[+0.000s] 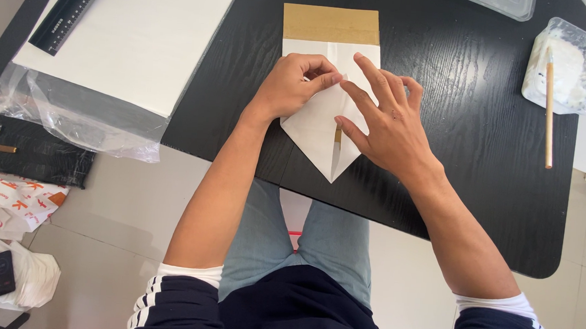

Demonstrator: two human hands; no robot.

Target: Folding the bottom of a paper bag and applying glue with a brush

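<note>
A white sheet of paper (315,128) lies on the black table (461,73), folded to a point toward me, with a brown band (331,24) along its far edge. My left hand (292,84) pinches a folded flap near the paper's middle. My right hand (387,119) rests flat on the right flap, fingers spread and pressing the fold down. A brown strip shows in the gap along the centre line.
A stack of large white sheets in clear plastic (131,33) with a black ruler (68,8) sits at the far left. A plastic tub of white paste (560,66) with a wooden stick (549,112) stands at the right. Bags, papers and a phone (3,272) lie on the floor.
</note>
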